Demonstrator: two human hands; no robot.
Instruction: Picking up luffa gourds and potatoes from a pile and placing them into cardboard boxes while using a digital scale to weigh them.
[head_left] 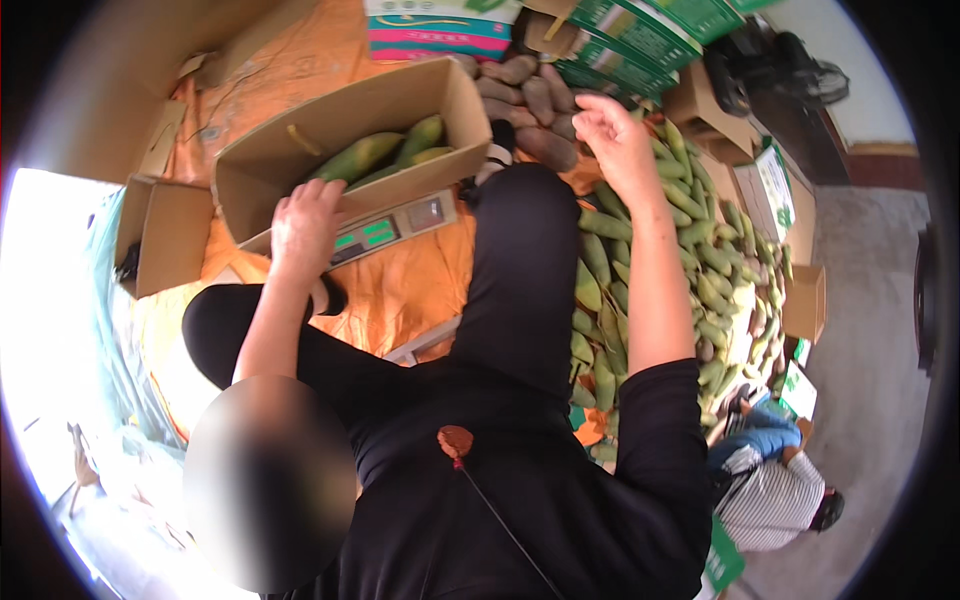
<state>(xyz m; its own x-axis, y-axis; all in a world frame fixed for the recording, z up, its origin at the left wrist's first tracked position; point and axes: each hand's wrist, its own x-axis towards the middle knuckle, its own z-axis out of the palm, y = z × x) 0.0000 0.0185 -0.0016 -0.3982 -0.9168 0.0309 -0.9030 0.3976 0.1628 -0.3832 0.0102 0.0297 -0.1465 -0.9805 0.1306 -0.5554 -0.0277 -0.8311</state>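
My left hand point(305, 228) hooks over the near wall of an open cardboard box point(350, 112); its fingertips are inside the box, close to the green produce. Inside lie several long green vegetables point(362, 157) that look like green radishes. The box rests on a digital scale point(395, 228) with green lit displays. My right hand point(612, 140) is raised over the far end of a large heap of similar green vegetables point(690, 255). Its fingers are bent and slightly apart, and nothing shows in them.
Brownish elongated tubers point(540, 95) lie beyond my knee. Green printed cartons point(625, 50) and a pink-and-teal box point(440, 32) stand at the back. A smaller cardboard box point(165, 235) is on the left. Orange sheeting point(385, 305) covers the floor. Another person point(770, 500) is at lower right.
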